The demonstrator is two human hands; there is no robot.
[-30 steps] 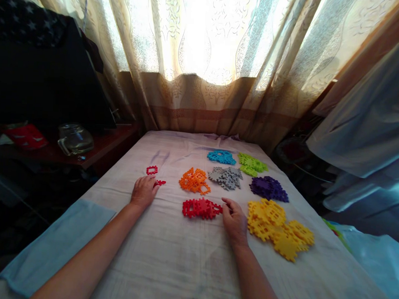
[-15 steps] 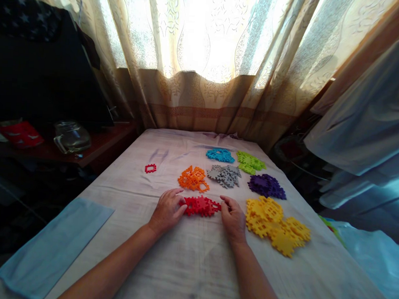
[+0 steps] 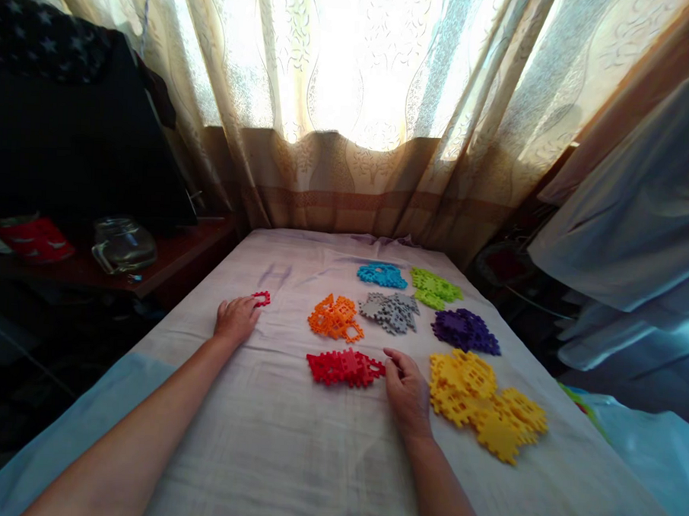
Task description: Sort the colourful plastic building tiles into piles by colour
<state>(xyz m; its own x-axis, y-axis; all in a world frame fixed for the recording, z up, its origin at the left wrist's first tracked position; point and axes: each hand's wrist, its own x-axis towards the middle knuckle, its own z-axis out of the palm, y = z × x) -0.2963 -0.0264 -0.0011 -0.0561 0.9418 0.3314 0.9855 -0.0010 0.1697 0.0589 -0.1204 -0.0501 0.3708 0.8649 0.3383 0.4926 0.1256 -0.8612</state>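
Note:
My left hand [image 3: 237, 319] reaches to the far left of the bed-like surface, its fingers extended over the near left end of a small red rectangular frame piece [image 3: 264, 297]. Part of that piece is hidden under the fingertips. A pile of red interlocking toy pieces [image 3: 345, 367] lies in the middle. My right hand [image 3: 407, 386] rests at the pile's right end, thumb and forefinger loosely bent and a little apart, close against the last red piece. Just behind the red pile is a heap of orange interlocking pieces [image 3: 333, 317].
Yellow pieces [image 3: 468, 381] lie right of my right hand. Farther back are grey [image 3: 391, 312], purple [image 3: 465, 329], blue [image 3: 382, 274] and green pieces [image 3: 433, 287]. A light blue cloth [image 3: 95, 418] lies at the left edge. A glass jug [image 3: 125, 245] stands on the side table.
My left hand has left the red pile and moved left and away from me to the lone red frame piece. My right hand stays beside the pile. The view has tilted slightly.

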